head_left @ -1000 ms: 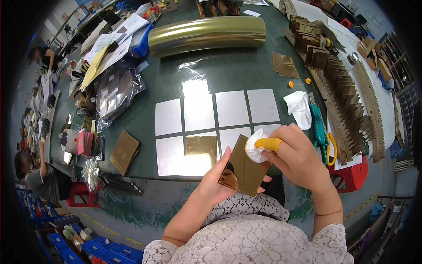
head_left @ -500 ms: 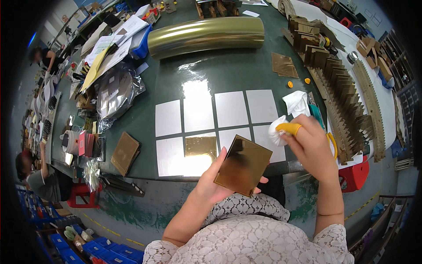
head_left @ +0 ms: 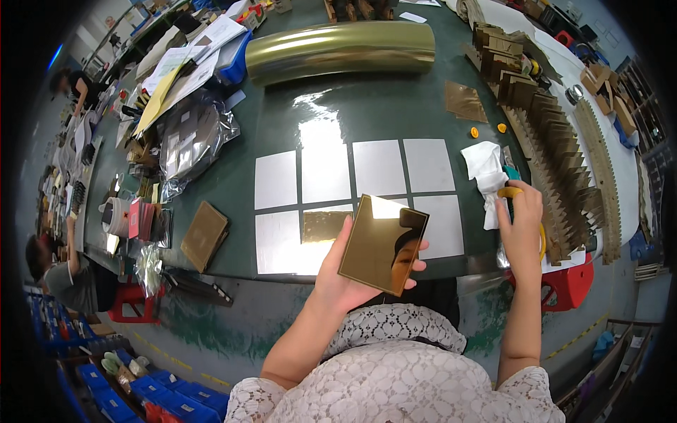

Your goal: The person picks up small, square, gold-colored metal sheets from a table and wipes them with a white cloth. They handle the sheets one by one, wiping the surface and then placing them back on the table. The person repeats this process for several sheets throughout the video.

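My left hand (head_left: 333, 273) holds a gold mirror-finished rectangular plate (head_left: 381, 247) from below, thumb along its left edge and fingertips showing at its right edge. Reflections cover the plate's shiny face. To the right, my right hand (head_left: 523, 224) is over the table's right side, its fingers curved and thumb apart from the index finger, which wears a yellow finger cot (head_left: 509, 192). A crumpled white cloth (head_left: 491, 201) lies beside that thumb. Several white rectangular sheets (head_left: 379, 168) lie in two rows, and a smaller gold plate (head_left: 326, 227) rests on one of them.
A large gold-coloured roll (head_left: 342, 53) lies across the far table. Several brown plates stand in a slotted rack (head_left: 543, 134) at right. A stack of brown plates (head_left: 204, 236), a plastic-wrapped bundle (head_left: 194, 144) and papers (head_left: 187, 67) are at left. A red stool (head_left: 570, 285) stands below.
My right hand has moved right and slightly down, leaving the white cloth on the table. The plate in my left hand has shifted up and left, with different reflections.
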